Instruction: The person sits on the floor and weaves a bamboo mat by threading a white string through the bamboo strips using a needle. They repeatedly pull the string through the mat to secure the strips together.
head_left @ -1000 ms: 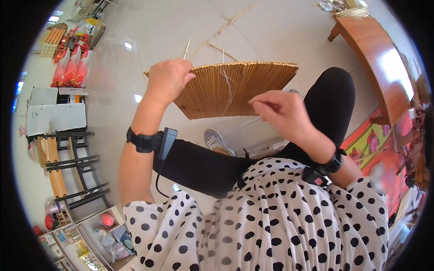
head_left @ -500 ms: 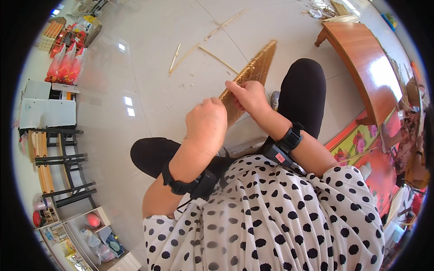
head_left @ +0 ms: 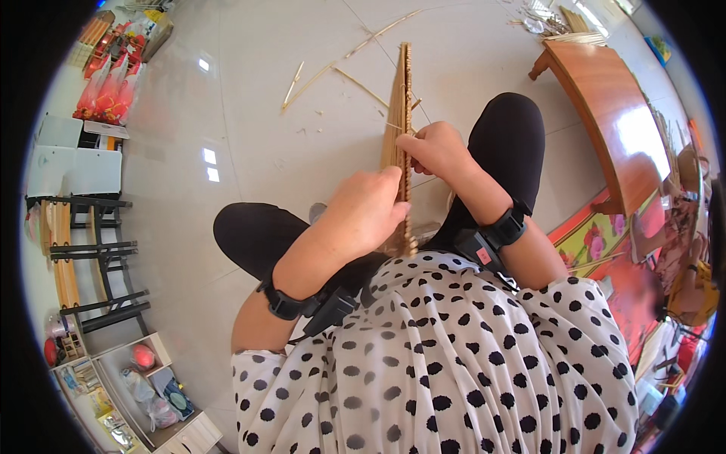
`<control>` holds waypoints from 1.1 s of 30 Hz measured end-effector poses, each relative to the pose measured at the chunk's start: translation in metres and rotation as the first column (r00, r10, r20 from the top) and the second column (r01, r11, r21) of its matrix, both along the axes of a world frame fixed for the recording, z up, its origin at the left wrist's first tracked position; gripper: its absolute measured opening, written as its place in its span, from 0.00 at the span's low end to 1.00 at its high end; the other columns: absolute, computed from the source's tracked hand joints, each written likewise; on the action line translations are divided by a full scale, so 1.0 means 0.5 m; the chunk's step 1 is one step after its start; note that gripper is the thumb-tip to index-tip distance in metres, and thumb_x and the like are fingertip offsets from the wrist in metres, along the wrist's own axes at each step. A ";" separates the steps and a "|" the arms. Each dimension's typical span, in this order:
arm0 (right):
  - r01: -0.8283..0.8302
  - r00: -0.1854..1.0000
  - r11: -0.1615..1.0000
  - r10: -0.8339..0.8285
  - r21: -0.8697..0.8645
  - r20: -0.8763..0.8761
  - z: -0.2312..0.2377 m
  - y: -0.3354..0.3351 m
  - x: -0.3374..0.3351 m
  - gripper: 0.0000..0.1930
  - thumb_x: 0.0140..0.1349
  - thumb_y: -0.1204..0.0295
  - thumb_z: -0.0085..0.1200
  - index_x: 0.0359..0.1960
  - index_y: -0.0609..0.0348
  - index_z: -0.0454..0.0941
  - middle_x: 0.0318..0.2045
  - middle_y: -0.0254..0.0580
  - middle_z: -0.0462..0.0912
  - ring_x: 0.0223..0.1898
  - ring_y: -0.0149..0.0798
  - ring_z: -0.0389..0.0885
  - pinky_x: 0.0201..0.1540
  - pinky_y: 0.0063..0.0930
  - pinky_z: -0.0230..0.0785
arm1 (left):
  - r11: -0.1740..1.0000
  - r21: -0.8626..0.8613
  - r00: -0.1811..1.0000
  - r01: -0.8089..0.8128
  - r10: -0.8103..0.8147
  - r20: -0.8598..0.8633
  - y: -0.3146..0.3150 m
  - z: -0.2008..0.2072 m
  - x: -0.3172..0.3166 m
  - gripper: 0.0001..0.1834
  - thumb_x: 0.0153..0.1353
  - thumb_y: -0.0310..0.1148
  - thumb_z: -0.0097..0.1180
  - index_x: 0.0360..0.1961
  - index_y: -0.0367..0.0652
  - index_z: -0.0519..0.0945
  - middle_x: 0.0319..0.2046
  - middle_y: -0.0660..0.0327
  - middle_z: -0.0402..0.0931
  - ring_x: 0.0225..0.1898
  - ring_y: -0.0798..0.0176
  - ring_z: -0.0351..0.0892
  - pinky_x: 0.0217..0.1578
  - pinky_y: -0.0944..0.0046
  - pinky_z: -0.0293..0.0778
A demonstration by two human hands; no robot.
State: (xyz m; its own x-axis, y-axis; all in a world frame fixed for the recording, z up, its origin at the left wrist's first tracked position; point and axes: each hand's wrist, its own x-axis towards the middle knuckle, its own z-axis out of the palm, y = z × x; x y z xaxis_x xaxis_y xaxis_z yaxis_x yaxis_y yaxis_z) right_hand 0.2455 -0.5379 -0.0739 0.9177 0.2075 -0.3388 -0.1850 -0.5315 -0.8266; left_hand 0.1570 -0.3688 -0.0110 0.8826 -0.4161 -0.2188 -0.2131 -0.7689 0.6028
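Observation:
A flat panel of straw-coloured stalks (head_left: 395, 98) stands nearly edge-on between my knees, its beaded-looking edge of stalk ends running from far to near. My left hand (head_left: 367, 200) is closed on the panel's nearer part, with the thumb at the right side of the edge and the fingers over the left face. Farther along the same edge, my right hand (head_left: 437, 147) is closed, fingertips pinched against the rim. Whether a fine thread or a stalk lies in that pinch is too small to tell. A short brown stick (head_left: 417, 103) pokes out from the edge just beyond it.
Loose stalks (head_left: 308, 89) and small scraps lie on the tiled floor past the panel. A low wooden table (head_left: 605, 98) stands at the right, near a flowered mat (head_left: 597, 234). Folded black-legged stools (head_left: 94, 257) and an open drawer unit (head_left: 144, 378) line the left.
The panel has turned from a rightward slant to nearly straight ahead, now edge-on. My left hand has come nearer and rolled over its edge; my right hand has shifted slightly right.

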 end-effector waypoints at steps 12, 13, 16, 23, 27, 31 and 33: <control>0.063 0.990 0.991 -0.046 -0.122 0.134 -0.013 -0.035 -0.020 0.18 0.56 0.61 0.61 0.23 0.70 0.84 0.16 0.52 0.81 0.20 0.44 0.81 0.29 0.36 0.76 | 0.418 -0.813 0.834 -0.406 0.534 -0.142 -0.057 -0.268 0.136 0.08 0.70 0.29 0.60 0.44 0.34 0.84 0.39 0.63 0.85 0.38 0.72 0.81 0.42 0.69 0.77; 0.055 0.991 0.990 -0.038 -0.132 0.129 -0.013 -0.038 -0.018 0.19 0.56 0.61 0.61 0.23 0.70 0.84 0.16 0.52 0.81 0.19 0.45 0.81 0.29 0.37 0.76 | 0.388 -0.831 0.831 -0.399 0.536 -0.148 -0.065 -0.270 0.142 0.07 0.69 0.28 0.61 0.42 0.34 0.85 0.39 0.62 0.85 0.38 0.71 0.81 0.42 0.68 0.77; 0.074 0.990 0.987 -0.055 -0.142 0.132 -0.003 -0.035 -0.014 0.20 0.59 0.60 0.62 0.22 0.70 0.83 0.15 0.51 0.80 0.17 0.43 0.79 0.27 0.37 0.74 | 0.355 -0.861 0.846 -0.365 0.512 -0.148 -0.072 -0.268 0.154 0.07 0.69 0.28 0.61 0.41 0.34 0.84 0.39 0.62 0.85 0.38 0.71 0.81 0.42 0.68 0.77; 0.108 0.973 0.979 -0.069 -0.172 0.222 0.002 -0.011 0.005 0.21 0.61 0.61 0.61 0.19 0.70 0.81 0.12 0.51 0.76 0.13 0.43 0.74 0.24 0.36 0.72 | 0.457 -0.833 0.844 -0.311 0.536 -0.022 -0.063 -0.260 0.175 0.06 0.69 0.28 0.61 0.37 0.34 0.82 0.35 0.59 0.83 0.35 0.67 0.81 0.40 0.66 0.77; 0.124 0.967 0.972 -0.072 -0.202 0.246 0.003 0.006 -0.003 0.21 0.61 0.63 0.60 0.18 0.70 0.79 0.11 0.53 0.73 0.13 0.44 0.72 0.23 0.37 0.71 | 0.383 -0.873 0.777 -0.302 0.629 0.008 -0.061 -0.259 0.162 0.08 0.72 0.29 0.58 0.36 0.35 0.81 0.36 0.58 0.83 0.35 0.67 0.80 0.37 0.67 0.76; 0.166 0.964 0.961 -0.111 -0.220 0.243 -0.005 -0.012 0.007 0.21 0.60 0.63 0.60 0.17 0.71 0.78 0.11 0.54 0.71 0.13 0.48 0.71 0.23 0.39 0.70 | 0.092 -0.970 0.660 -0.227 0.747 -0.083 0.037 -0.224 0.189 0.08 0.77 0.33 0.51 0.40 0.40 0.76 0.37 0.56 0.83 0.33 0.64 0.83 0.34 0.69 0.77; 0.172 0.969 0.963 -0.127 -0.206 0.212 0.005 0.006 -0.005 0.21 0.60 0.62 0.61 0.18 0.70 0.78 0.12 0.55 0.73 0.14 0.51 0.72 0.25 0.40 0.71 | 0.003 -0.969 0.755 -0.248 0.627 -0.192 0.029 -0.194 0.174 0.07 0.79 0.34 0.46 0.44 0.42 0.73 0.36 0.55 0.83 0.31 0.61 0.85 0.32 0.68 0.79</control>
State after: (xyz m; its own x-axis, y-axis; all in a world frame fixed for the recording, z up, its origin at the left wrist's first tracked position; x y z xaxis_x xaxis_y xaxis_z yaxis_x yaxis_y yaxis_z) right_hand 0.2430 -0.5350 -0.0716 0.9851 0.0032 -0.1722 -0.1236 -0.6833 -0.7196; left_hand 0.2439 -0.3545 -0.1078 0.9028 0.3812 0.1991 -0.3354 0.3341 0.8808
